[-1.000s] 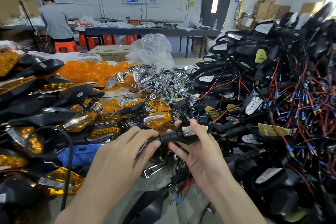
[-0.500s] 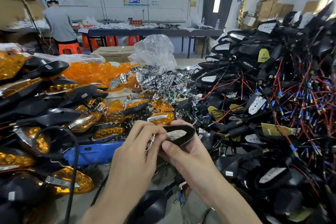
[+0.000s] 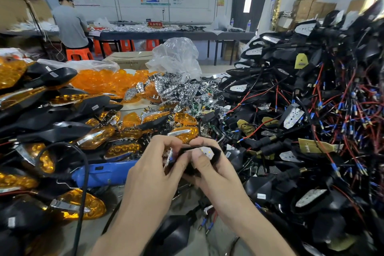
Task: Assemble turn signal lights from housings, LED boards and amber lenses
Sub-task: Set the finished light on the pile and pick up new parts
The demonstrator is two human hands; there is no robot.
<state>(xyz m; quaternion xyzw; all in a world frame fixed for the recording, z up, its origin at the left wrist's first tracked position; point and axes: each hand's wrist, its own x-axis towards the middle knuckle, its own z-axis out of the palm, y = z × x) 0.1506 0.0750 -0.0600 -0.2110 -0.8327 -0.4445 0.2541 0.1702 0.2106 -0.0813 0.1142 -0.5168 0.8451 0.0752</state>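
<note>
In the middle of the view both hands hold one black housing (image 3: 216,153) with a white LED board (image 3: 206,151) in its open face. My right hand (image 3: 209,170) grips it from below, thumb pressing on the board. My left hand (image 3: 153,170) holds the housing's left end, and a chrome reflector piece (image 3: 168,156) shows between its fingers. Loose amber lenses (image 3: 108,81) lie heaped at the back left, chrome reflectors (image 3: 176,89) beside them.
Finished lights with amber lenses (image 3: 79,206) pile up on the left. A tall heap of wired black housings (image 3: 311,131) fills the right. A blue tool (image 3: 99,172) lies by my left wrist. A person (image 3: 70,25) works at a far table (image 3: 166,34).
The housing has been turned over from stem-forward to board-up and drawn closer to me. My left hand has brought the chrome piece against its left end, and my right thumb now presses the board.
</note>
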